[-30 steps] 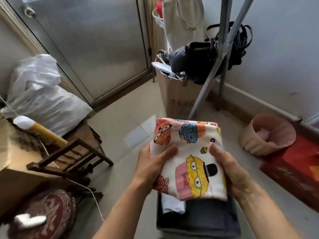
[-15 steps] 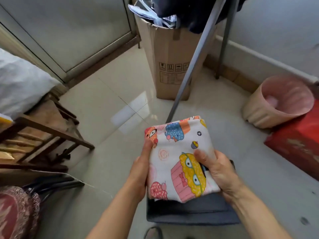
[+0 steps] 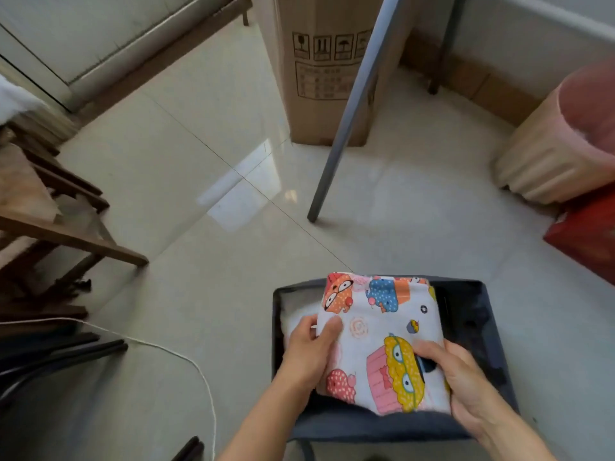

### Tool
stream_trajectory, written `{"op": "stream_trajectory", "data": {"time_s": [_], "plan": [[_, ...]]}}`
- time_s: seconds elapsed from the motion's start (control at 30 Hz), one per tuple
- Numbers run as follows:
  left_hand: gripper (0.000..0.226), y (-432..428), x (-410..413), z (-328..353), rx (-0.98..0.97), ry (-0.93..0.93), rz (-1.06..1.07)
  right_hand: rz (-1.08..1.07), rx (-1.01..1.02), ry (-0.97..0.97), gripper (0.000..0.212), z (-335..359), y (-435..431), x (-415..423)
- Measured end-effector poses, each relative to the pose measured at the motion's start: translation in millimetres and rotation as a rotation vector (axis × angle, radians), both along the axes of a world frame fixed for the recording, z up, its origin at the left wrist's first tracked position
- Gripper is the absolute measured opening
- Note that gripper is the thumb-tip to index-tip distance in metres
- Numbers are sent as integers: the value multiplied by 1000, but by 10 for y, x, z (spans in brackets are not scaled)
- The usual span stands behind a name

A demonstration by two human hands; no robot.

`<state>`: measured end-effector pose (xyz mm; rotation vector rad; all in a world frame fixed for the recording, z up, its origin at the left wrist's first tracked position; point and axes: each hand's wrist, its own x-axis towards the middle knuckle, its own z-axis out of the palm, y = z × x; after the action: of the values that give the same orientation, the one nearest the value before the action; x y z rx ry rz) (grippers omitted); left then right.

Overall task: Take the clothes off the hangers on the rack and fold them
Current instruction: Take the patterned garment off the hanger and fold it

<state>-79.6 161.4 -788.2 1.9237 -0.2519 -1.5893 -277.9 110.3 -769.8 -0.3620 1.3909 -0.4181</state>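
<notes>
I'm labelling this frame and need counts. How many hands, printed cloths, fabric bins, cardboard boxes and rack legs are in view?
Hands: 2 (left hand, right hand, both holding the cloth)
Printed cloth: 1
Fabric bin: 1
Cardboard box: 1
Rack legs: 2 ()
Total: 7

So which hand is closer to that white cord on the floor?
Left. The left hand holds the cartoon-print cloth on the side facing the white cord; the right hand holds its far side.
</notes>
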Motion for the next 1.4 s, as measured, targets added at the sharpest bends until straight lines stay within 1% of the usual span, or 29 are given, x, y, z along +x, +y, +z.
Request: {"op": "stream_trajectory", "data": {"time_s": [0.07,0.17,0.23,0.4,0.57,0.67,0.7,0.73,0.8,0.83,0.9,0.93,0.97,1.03,1.07,1.1,1.17,1.27,1.33,1.4], "plan": [[39,39,-76,-220,22,12,-81,-15,10,89,22,-306,16,-176],[49,93,-131,-527,39,-62,-215,-24,-14,237,22,-731,-19,-422],[52,133,-130,-728,22,-109,-280,-31,-46,320,21,-973,-84,-527],[53,171,-145,-1272,-33,-249,-485,0,-99,414,20,-1606,-294,-601],[55,144,-179,-1593,-100,-387,-700,220,-53,403,24,-2221,-459,-464],[55,96,-178,-1700,-109,-410,-771,333,-33,507,24,-2571,-474,-367],[55,80,-179,-1720,-106,-406,-789,398,-25,558,27,-2633,-464,-341],[56,73,-178,-1735,-101,-400,-802,447,-15,604,36,-2735,-456,-349],[56,54,-166,-1730,-86,-388,-826,486,-14,700,51,-2791,-430,-329],[56,48,-154,-1713,-79,-383,-834,517,-43,771,57,-2730,-414,-304],[55,25,-131,-1672,-55,-373,-844,669,-115,968,75,-2543,-376,-234],[55,12,-128,-1626,-42,-371,-851,724,-170,1028,80,-2441,-354,-210],[55,15,-128,-1556,-28,-371,-861,736,-217,1049,81,-2303,-325,-169],[53,20,-135,-1394,1,-363,-863,747,-290,1010,75,-2111,-261,-123],[52,13,-147,-1216,19,-358,-862,728,-305,978,70,-1925,-217,-124],[51,15,-146,-1171,24,-360,-847,708,-326,946,66,-1888,-190,-83],[50,21,-172,-1005,39,-355,-848,634,-335,869,54,-1696,-125,-25],[48,28,-215,-518,0,-350,-830,484,-328,726,40,-1148,16,97],[46,14,-213,-197,-23,-343,-777,396,-332,614,35,-759,88,202],[43,17,-216,158,-46,-299,-690,352,-349,533,31,-365,158,302]]}}
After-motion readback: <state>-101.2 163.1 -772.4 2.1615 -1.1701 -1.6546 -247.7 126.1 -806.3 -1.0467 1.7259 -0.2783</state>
